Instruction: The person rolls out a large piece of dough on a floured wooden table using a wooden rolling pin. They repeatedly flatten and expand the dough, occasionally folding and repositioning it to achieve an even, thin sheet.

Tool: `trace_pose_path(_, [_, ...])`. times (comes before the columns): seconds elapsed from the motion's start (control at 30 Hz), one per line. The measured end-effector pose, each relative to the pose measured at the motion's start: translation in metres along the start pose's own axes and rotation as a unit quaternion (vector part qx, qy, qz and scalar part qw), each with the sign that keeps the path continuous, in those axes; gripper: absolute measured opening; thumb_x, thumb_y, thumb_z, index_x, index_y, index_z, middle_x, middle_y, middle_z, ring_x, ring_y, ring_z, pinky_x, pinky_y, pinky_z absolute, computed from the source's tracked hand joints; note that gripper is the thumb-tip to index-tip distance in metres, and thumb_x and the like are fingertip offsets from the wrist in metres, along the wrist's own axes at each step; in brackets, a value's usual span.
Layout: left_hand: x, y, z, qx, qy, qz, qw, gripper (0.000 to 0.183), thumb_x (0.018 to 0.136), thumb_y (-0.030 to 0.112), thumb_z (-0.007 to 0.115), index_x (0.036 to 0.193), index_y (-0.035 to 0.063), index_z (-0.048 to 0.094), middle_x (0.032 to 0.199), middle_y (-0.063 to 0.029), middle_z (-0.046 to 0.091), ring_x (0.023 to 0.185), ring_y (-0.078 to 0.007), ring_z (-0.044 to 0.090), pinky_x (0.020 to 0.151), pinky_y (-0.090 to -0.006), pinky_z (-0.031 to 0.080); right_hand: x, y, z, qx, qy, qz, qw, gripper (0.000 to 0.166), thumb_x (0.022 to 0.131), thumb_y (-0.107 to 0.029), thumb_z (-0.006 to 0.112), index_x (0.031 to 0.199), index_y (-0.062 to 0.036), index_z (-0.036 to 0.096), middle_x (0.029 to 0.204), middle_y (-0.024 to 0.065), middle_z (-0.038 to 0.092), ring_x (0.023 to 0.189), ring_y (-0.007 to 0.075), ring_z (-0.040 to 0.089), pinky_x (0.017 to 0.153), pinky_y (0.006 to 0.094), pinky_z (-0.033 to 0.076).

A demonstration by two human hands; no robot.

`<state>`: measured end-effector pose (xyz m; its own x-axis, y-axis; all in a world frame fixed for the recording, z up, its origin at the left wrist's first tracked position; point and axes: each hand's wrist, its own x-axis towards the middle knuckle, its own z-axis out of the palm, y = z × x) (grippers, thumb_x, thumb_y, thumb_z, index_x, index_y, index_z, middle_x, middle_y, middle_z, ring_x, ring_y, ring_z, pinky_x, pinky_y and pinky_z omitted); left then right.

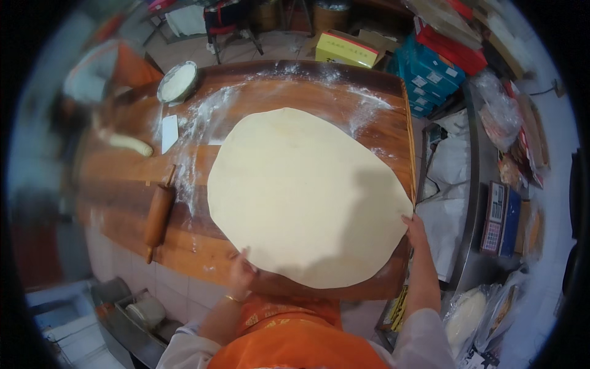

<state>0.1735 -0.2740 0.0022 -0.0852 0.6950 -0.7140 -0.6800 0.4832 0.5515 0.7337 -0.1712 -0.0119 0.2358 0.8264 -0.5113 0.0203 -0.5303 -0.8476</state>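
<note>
A large, thin, roughly round sheet of dough [295, 184] lies on the floured wooden table [184, 230]. At its right edge my right hand [415, 227] pinches the rim between thumb and fingers. My left hand [243, 270] is at the lower left rim, its fingers at the dough's edge; blur keeps me from telling whether it grips. To the left rests a wooden rolling pin [160, 214] with thin handles. Farther up are a white dough scraper [169, 133] and a bowl of flour [178, 83]. A shadow falls across the dough's right part.
Across the table's far left, a person [110, 64] in an orange apron handles a dough roll [131, 144]. Teal boxes [426, 69] and a yellow box [348, 48] stand beyond the far edge. On the right, a metal counter [470, 184] bears a digital scale [495, 219] and plastic bags.
</note>
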Motion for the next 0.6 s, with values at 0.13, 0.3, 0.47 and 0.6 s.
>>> trace_pose_path(0.13, [0.082, 0.06, -0.093, -0.065, -0.022, -0.036, 0.997, 0.033, 0.087, 0.023, 0.063, 0.113, 0.0051, 0.055, 0.103, -0.0072, 0.063, 0.09, -0.0186, 0.062, 0.065, -0.0287, 0.052, -0.058, 0.048, 0.026, 0.246, -0.041, 0.114, 0.962, 0.04, 0.087, -0.015, 0.058, 0.122, 0.0012, 0.048, 0.121, 0.011, 0.055, 0.109, 0.0248, 0.055, 0.095, 0.0361, 0.044])
trace_pose_path(0.3, [0.114, 0.136, -0.031, -0.031, 0.037, -0.027, 0.998, 0.039, 0.087, 0.022, 0.061, 0.119, 0.0025, 0.051, 0.113, -0.0097, 0.06, 0.1, -0.0243, 0.06, 0.082, -0.0364, 0.052, -0.177, 0.078, 0.096, 0.435, -0.054, 0.205, 0.875, 0.044, 0.087, -0.01, 0.058, 0.128, -0.0038, 0.044, 0.122, 0.0094, 0.054, 0.113, 0.0259, 0.052, 0.098, 0.0396, 0.041])
trace_pose_path(0.47, [0.139, 0.15, -0.017, 0.075, -0.033, -0.098, 0.992, 0.044, 0.087, 0.021, 0.063, 0.123, -0.0003, 0.048, 0.116, -0.0106, 0.059, 0.102, -0.024, 0.059, 0.089, -0.038, 0.049, -0.215, 0.101, 0.168, 0.561, 0.033, 0.21, 0.8, 0.039, 0.089, -0.01, 0.053, 0.126, -0.0013, 0.044, 0.125, 0.0104, 0.051, 0.115, 0.0272, 0.049, 0.1, 0.0408, 0.04])
trace_pose_path(0.6, [0.118, 0.135, 0.005, 0.09, -0.028, -0.112, 0.989, 0.047, 0.085, 0.018, 0.065, 0.124, -0.0015, 0.046, 0.116, -0.0123, 0.057, 0.103, -0.0243, 0.058, 0.088, -0.0375, 0.05, -0.199, 0.072, 0.201, 0.56, 0.068, 0.206, 0.799, 0.038, 0.091, -0.011, 0.052, 0.126, 0.0012, 0.043, 0.124, 0.0104, 0.051, 0.114, 0.0263, 0.049, 0.099, 0.0395, 0.04])
